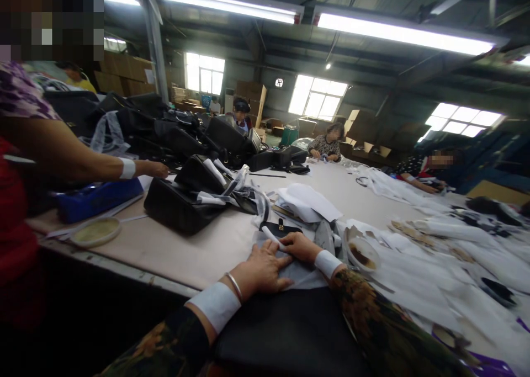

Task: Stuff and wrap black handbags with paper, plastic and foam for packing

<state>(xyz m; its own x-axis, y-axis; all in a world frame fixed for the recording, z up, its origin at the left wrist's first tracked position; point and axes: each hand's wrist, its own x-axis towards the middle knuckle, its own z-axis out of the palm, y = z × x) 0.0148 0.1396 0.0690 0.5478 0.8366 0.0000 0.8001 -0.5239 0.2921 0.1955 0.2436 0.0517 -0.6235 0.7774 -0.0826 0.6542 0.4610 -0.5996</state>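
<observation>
A black bag point(290, 327) lies at the table edge right in front of me, with a thin white wrapping sheet point(308, 279) over its far part. My left hand point(260, 269) rests on this sheet, fingers spread. Beside it, my right hand point(301, 247) has its fingers closed at a rolled white piece point(271, 237), which looks like part of the wrapping; its fingertips are partly hidden. Just beyond the hands shows a black flap point(271, 229) with a gold-coloured clasp point(281, 227). Whether the flap belongs to the same bag I cannot tell.
Another black bag point(182, 206) stands ahead left, stuffed with white paper. A co-worker's arm point(83, 150) reaches in from the left above a blue packet point(99, 199). Tape rolls point(97, 232) and a stack of white sheets point(308, 201) lie about; loose white wrapping point(418, 261) covers the right side.
</observation>
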